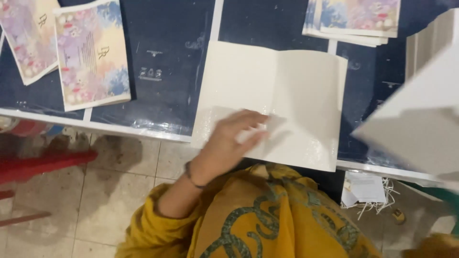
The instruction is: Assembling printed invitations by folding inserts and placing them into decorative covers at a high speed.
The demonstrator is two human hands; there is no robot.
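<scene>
Surface: dark blue table (pixel 167 57), floral printed cards (pixel 93 52) stacked left.
Sheet: white folded card (pixel 296 91) at near table edge, glue-wet lower strip.
Left hand (pixel 229 138): flat, fingers spread, pressing sheet.
Right hand: out of view.
Handling: likely light, bendy; grip dry edges.

printed flower cards: 2 single at 10 o'clock (pixel 91 52) (pixel 26 36) | stack of flower cards: 1 at 1 o'clock (pixel 356 19) | open white folded sheet: 1 at centre (pixel 287 86) | blurred white board: 1 at 3 o'clock (pixel 420 124) | hand in view: 1 (pixel 229 143)
</scene>
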